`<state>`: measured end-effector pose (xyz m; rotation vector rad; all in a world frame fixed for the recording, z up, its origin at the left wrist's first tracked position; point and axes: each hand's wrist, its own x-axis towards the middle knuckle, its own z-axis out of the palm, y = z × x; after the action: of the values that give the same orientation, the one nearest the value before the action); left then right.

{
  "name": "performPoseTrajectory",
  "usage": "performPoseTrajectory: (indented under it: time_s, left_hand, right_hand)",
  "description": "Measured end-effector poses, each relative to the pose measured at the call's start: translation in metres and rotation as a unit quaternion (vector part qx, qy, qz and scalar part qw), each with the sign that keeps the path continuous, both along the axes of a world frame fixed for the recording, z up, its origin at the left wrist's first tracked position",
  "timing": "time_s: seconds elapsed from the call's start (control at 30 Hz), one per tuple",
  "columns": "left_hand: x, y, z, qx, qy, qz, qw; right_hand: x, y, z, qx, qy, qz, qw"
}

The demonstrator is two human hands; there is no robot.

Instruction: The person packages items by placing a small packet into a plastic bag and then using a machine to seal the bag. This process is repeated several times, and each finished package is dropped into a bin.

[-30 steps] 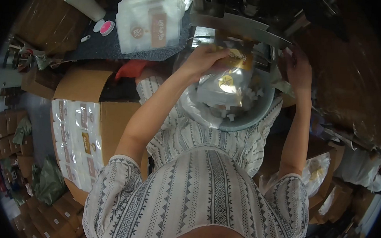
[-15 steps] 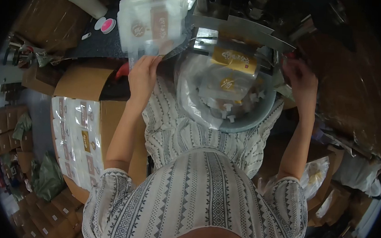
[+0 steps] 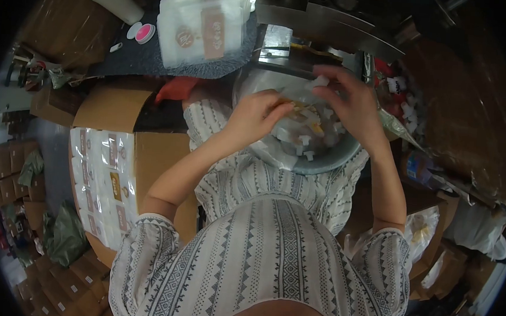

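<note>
My left hand (image 3: 258, 116) is over the basin (image 3: 351, 155), thumb and fingers pinched on the edge of a clear plastic pouch (image 3: 283, 84). The pouch is partly blurred and hard to tell from the plastic behind it. Close by, my right hand (image 3: 352, 103) holds a small white plastic spout (image 3: 320, 82) between thumb and fingertips. In the basin lie pouches with white spouts (image 3: 304, 140) and bits of gold print, partly covered by my hands. A stack of flat printed pouches (image 3: 200, 27) lies on the dark cloth at the upper left.
Metal machine parts (image 3: 330, 26) stand behind the basin. More white spouts (image 3: 409, 112) lie at the right. A carton of packed pouches (image 3: 104, 178) stands at my left. A white cup (image 3: 116, 0) and an open pink-filled round case (image 3: 143, 34) are on the cloth (image 3: 126, 57).
My left hand has come from the pouch stack to the basin with a pouch. My right hand has moved left from the spouts, holding one. The gold-printed pouch at the machine has left its place.
</note>
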<state>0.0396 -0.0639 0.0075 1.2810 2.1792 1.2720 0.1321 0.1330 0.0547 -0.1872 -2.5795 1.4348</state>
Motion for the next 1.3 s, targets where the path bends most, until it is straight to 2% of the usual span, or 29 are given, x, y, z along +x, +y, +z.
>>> performPoseTrajectory:
  time_s: [0.03, 0.07, 0.1, 0.13, 0.2, 0.27, 0.3, 0.33, 0.37, 0.4, 0.47, 0.5, 0.53, 0.57, 0.63, 0.67, 0.7, 0.77, 0.8, 0.87, 1.0, 1.07, 1.1, 1.17, 1.2, 1.23, 1.27, 1.3]
  left_hand:
    - [-0.004, 0.009, -0.005, 0.001, 0.001, 0.000, 1.000]
    - [-0.009, 0.020, -0.009, -0.021, -0.155, 0.038, 0.987]
    - [-0.013, 0.030, -0.012, -0.043, -0.308, 0.075, 0.948]
    - [-0.019, 0.041, -0.012, -0.041, -0.307, 0.073, 0.948]
    - [-0.028, 0.056, -0.009, 0.077, -0.475, 0.114, 0.869]
    - [-0.030, 0.060, -0.002, 0.074, -0.491, 0.109, 0.861]
    - [-0.032, 0.062, 0.000, 0.071, -0.505, 0.105, 0.854]
    - [-0.033, 0.063, -0.003, 0.072, -0.504, 0.104, 0.854]
    - [-0.033, 0.060, -0.008, 0.048, -0.474, 0.109, 0.872]
    - [-0.034, 0.056, -0.014, 0.024, -0.443, 0.112, 0.889]
    - [-0.055, 0.039, -0.019, 0.070, -0.273, 0.169, 0.944]
    - [-0.081, 0.023, -0.025, 0.069, 0.043, 0.234, 0.969]
    - [-0.103, 0.004, -0.032, 0.055, 0.353, 0.272, 0.893]
    - [-0.106, -0.013, -0.040, 0.054, 0.354, 0.271, 0.894]
    - [-0.093, -0.041, -0.045, -0.205, 0.407, 0.211, 0.865]
    - [-0.083, -0.049, -0.042, -0.140, 0.446, 0.181, 0.865]
    - [-0.081, -0.057, -0.038, -0.143, 0.446, 0.180, 0.865]
    - [-0.076, -0.075, -0.030, -0.148, 0.323, 0.198, 0.914]
    - [-0.066, -0.074, -0.024, -0.148, 0.320, 0.199, 0.914]
    - [-0.043, -0.065, -0.009, -0.104, 0.282, 0.280, 0.912]
    - [-0.013, -0.044, 0.016, -0.058, 0.297, 0.254, 0.919]
    - [-0.005, -0.038, 0.023, -0.048, 0.281, 0.179, 0.942]
    - [-0.004, -0.035, 0.020, -0.048, 0.281, 0.179, 0.942]
    - [-0.001, -0.029, 0.010, -0.042, 0.196, 0.060, 0.978]
    - [0.000, -0.022, 0.009, -0.042, 0.195, 0.061, 0.978]
    - [-0.001, -0.012, 0.008, -0.070, 0.041, 0.044, 0.996]
    - [-0.003, -0.002, 0.007, -0.096, -0.113, 0.025, 0.989]
    - [-0.007, 0.009, 0.008, -0.094, -0.112, 0.025, 0.989]
  right_hand:
    - [-0.002, 0.006, -0.008, 0.014, 0.034, -0.050, 0.998]
    - [-0.001, 0.012, -0.012, 0.029, 0.067, -0.102, 0.992]
    - [0.003, 0.018, -0.011, 0.031, 0.067, -0.103, 0.992]
    - [0.007, 0.026, -0.009, 0.067, 0.054, -0.113, 0.990]
    - [0.015, 0.037, -0.004, 0.103, 0.040, -0.123, 0.986]
    - [0.025, 0.046, -0.001, 0.181, 0.000, -0.162, 0.970]
    - [0.026, 0.058, -0.005, 0.182, 0.001, -0.163, 0.970]
    - [0.024, 0.075, -0.015, 0.282, 0.006, -0.206, 0.937]
    - [0.025, 0.089, -0.026, 0.376, 0.007, -0.246, 0.893]
    - [0.029, 0.101, -0.042, 0.375, 0.004, -0.247, 0.894]
    - [0.027, 0.122, -0.066, 0.366, -0.033, -0.222, 0.903]
    - [0.027, 0.122, -0.064, 0.366, -0.033, -0.220, 0.904]
    - [0.030, 0.119, -0.060, 0.340, -0.040, -0.216, 0.915]
    - [0.031, 0.117, -0.055, 0.314, -0.044, -0.214, 0.924]
    - [0.035, 0.107, -0.042, 0.292, -0.049, -0.232, 0.926]
    - [0.035, 0.101, -0.035, 0.271, -0.054, -0.252, 0.927]
    - [0.036, 0.092, -0.023, 0.268, -0.055, -0.252, 0.928]
    - [0.036, 0.065, 0.003, 0.080, -0.051, -0.232, 0.968]
    - [0.033, 0.052, 0.007, 0.082, -0.052, -0.230, 0.968]
    - [0.022, 0.025, 0.014, 0.055, 0.022, -0.085, 0.995]
    - [-0.004, -0.012, 0.008, 0.123, 0.110, -0.021, 0.986]
    - [-0.011, -0.016, 0.006, 0.240, 0.185, 0.049, 0.952]
    - [-0.011, -0.015, 0.006, 0.240, 0.185, 0.049, 0.952]
    - [-0.008, -0.014, 0.004, 0.111, 0.098, 0.073, 0.986]
    - [-0.008, -0.011, 0.003, 0.111, 0.097, 0.075, 0.986]
    - [-0.009, -0.005, 0.001, 0.069, 0.049, 0.030, 0.996]
    - [-0.008, 0.001, -0.001, 0.026, 0.000, -0.016, 1.000]
    - [-0.007, 0.008, -0.003, 0.028, 0.001, -0.015, 0.999]
